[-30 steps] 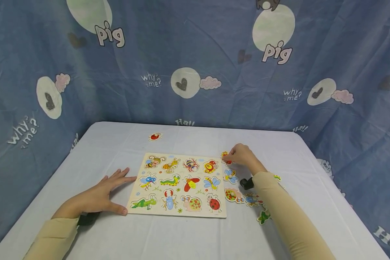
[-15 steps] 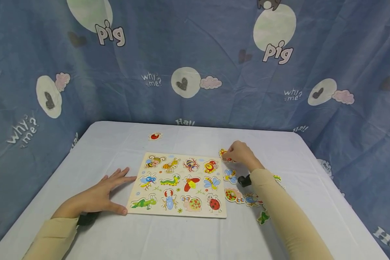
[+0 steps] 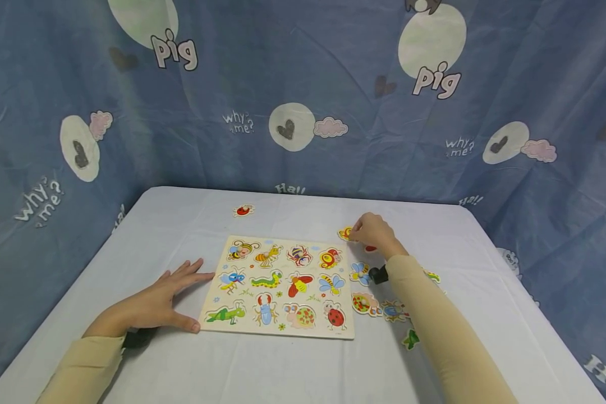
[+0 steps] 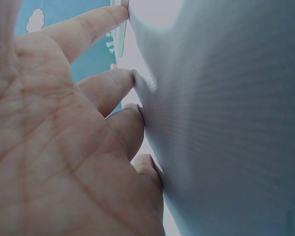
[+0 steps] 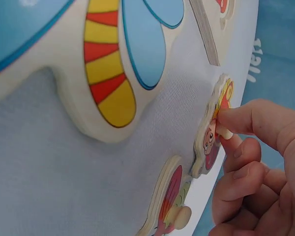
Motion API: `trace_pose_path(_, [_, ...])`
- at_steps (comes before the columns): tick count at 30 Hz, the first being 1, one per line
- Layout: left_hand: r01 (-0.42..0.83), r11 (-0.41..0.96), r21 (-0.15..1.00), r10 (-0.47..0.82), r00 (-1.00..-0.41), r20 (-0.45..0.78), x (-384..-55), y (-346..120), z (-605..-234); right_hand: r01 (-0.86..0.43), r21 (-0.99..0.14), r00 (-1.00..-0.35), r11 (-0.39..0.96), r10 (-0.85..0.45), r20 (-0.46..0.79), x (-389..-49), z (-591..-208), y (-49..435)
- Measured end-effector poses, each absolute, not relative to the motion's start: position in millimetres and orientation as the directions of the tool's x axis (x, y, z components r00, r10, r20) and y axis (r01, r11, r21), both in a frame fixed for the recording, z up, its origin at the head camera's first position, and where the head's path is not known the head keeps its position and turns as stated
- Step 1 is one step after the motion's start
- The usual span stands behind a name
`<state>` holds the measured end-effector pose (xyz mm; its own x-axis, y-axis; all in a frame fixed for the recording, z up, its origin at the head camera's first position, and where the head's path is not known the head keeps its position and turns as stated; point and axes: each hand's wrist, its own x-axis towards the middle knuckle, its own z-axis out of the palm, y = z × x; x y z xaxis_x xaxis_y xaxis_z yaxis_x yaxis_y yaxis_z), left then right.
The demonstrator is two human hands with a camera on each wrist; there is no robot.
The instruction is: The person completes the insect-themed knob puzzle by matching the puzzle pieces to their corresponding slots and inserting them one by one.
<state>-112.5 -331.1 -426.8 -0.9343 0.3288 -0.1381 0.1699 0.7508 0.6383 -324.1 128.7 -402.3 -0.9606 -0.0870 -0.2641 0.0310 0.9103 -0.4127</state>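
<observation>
My right hand (image 3: 376, 233) pinches the small wooden knob of a yellow-and-red bug puzzle piece (image 3: 345, 233), just past the far right corner of the puzzle board (image 3: 243, 297). In the right wrist view, thumb and finger meet at the knob of that piece (image 5: 207, 142), which stands tilted or on the cloth; I cannot tell if it is lifted. My left hand (image 3: 151, 303) lies spread at the board's left edge, thumb and index finger touching it. The left wrist view shows its fingertips (image 4: 123, 76) on the white cloth.
A ladybug piece (image 3: 243, 210) lies beyond the board. Right of the board lie a blue-winged bee piece (image 3: 359, 274), a snail piece (image 3: 365, 304), a blue beetle piece (image 3: 395, 311) and a green piece (image 3: 411, 339). A red-winged piece (image 5: 169, 206) sits near my right hand.
My right hand has moved the yellow-and-red bug piece away from me and slightly left. A red piece shows beneath the hand now. My left hand has stayed at the board.
</observation>
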Motion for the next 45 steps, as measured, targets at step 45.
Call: trace_pose_path(45, [0.165,0.741,0.651,0.332,-0.933,-0.141,-114.4,-332.3,-429.1,0.124,-0.469,-0.944,0.874,-0.041,-0.328,-333.0,-410.3,131.4])
